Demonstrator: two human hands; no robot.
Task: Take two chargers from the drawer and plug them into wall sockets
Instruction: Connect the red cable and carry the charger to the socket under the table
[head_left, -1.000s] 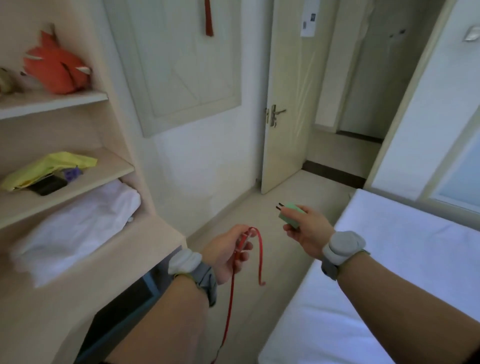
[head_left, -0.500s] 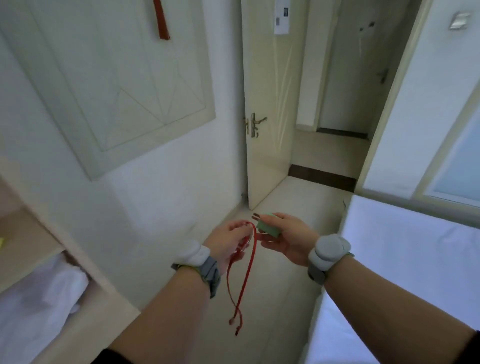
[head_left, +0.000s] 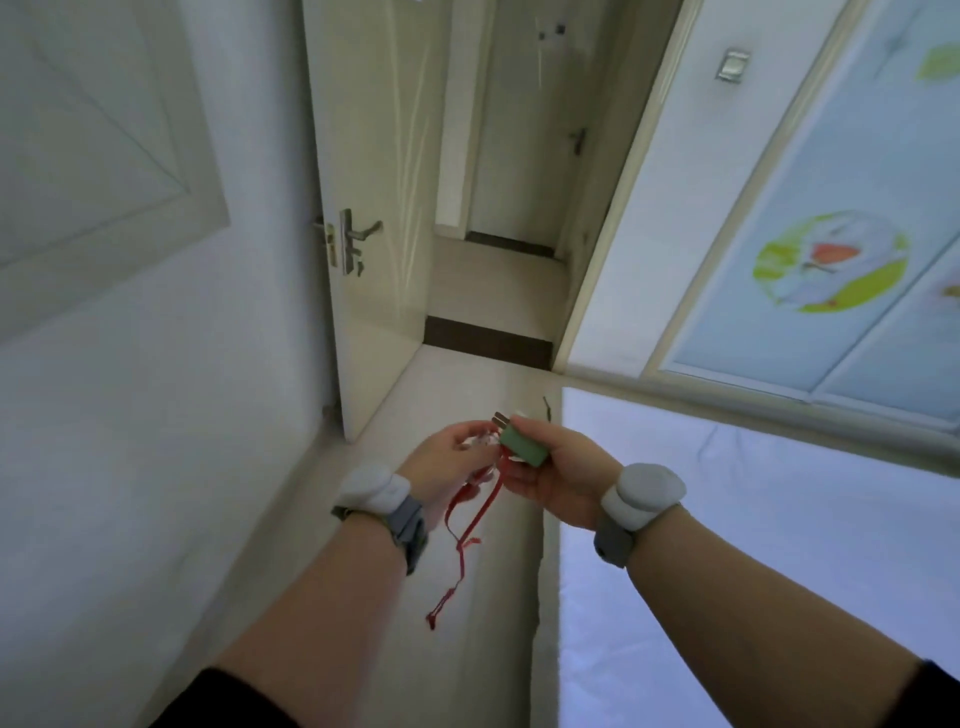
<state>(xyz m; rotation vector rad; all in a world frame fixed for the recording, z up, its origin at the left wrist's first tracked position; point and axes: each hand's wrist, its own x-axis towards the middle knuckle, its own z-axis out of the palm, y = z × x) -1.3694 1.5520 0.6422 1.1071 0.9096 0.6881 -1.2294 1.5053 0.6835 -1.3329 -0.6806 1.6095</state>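
A small green charger plug (head_left: 522, 447) with two metal prongs pointing up and left sits in my right hand (head_left: 558, 473), gripped between thumb and fingers. My left hand (head_left: 447, 460) is right beside it, fingers closed on the end of a red cable (head_left: 467, 525) that touches the plug's underside. The rest of the red cable hangs in loops below both hands, its tip dangling above the floor. No wall socket shows clearly in this view.
A white wall (head_left: 156, 441) runs along my left. An open cream door (head_left: 374, 208) with a metal handle leads to a hallway ahead. A bed with a white sheet (head_left: 753, 545) fills the right side, leaving a narrow floor strip (head_left: 467, 395) between.
My view has turned right, away from the shelves toward the door. My two hands have come together, bringing the red cable's end up to the green plug.
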